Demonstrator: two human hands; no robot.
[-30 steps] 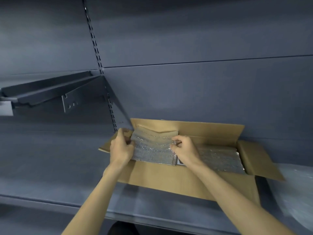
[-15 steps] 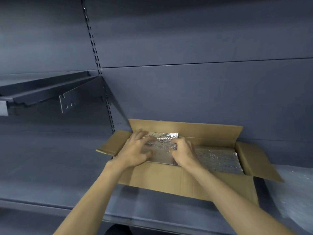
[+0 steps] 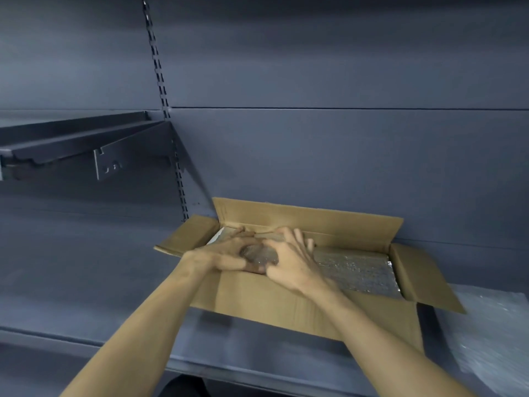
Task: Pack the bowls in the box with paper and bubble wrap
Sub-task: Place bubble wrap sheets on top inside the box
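Note:
An open cardboard box (image 3: 286, 305) stands on the grey shelf against the back panel, flaps spread outward. Silvery bubble wrap (image 3: 355, 270) lies flat inside its right half. Over the box's left half, my left hand (image 3: 226, 252) and my right hand (image 3: 289, 259) press side by side with flat fingers on the bubble wrap, pushing it down into the box. A small patch of wrap shows between the two hands. No bowls are visible; whatever lies under the wrap is hidden.
More clear bubble wrap (image 3: 492, 339) lies on the shelf to the right of the box. A dark shelf bracket (image 3: 86, 147) juts out at upper left beside a slotted upright (image 3: 166, 110). The shelf's front edge (image 3: 86, 342) runs along the bottom left.
The raised, bent left end of the bubble wrap has been folded down into the box. Both hands moved from gripping its edges to pressing flat on top of it.

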